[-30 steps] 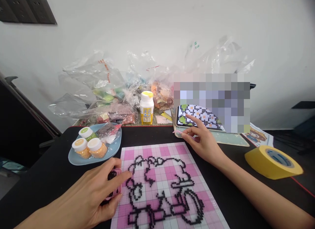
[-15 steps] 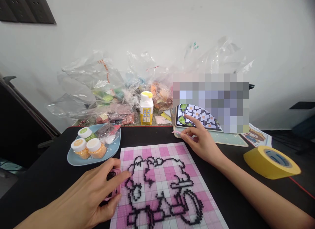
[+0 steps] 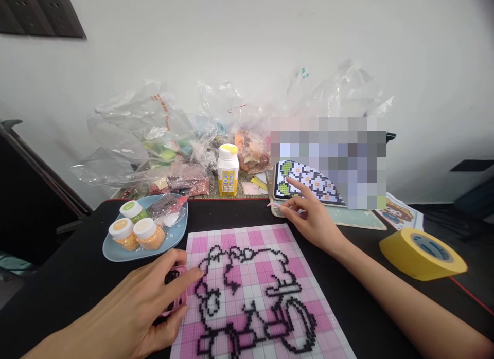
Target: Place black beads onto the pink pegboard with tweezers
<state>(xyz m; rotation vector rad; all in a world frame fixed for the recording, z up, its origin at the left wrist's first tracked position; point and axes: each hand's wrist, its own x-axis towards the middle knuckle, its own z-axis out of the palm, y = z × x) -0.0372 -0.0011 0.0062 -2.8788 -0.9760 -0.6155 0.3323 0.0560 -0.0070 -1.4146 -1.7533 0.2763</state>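
Note:
A pink and white checked pegboard (image 3: pixel 258 235) lies on the black table, with black beads forming an outline on it. My left hand (image 3: pixel 150 292) is wrapped round a small pink box (image 3: pixel 181 292) of black beads at the board's left edge, its index finger reaching over the board. Beyond the board's far right corner, my right hand (image 3: pixel 312 215) points with its index finger at a tablet (image 3: pixel 309 181) showing a gridded pattern. Its thumb and other fingers pinch a thin pink tool (image 3: pixel 273 204). Part of the tablet is blurred out.
A blue plate (image 3: pixel 116 253) with lidded bead jars and a bag stands at the left. Behind are a white and yellow bottle (image 3: pixel 228 171) and plastic bags (image 3: pixel 173 168). At the right are a yellow tape roll (image 3: pixel 401 256) and a printed sheet (image 3: pixel 399 212).
The whole view has shifted slightly, moving things a little to the left. Both hands keep nearly the same pose, and the index finger is still at the tablet.

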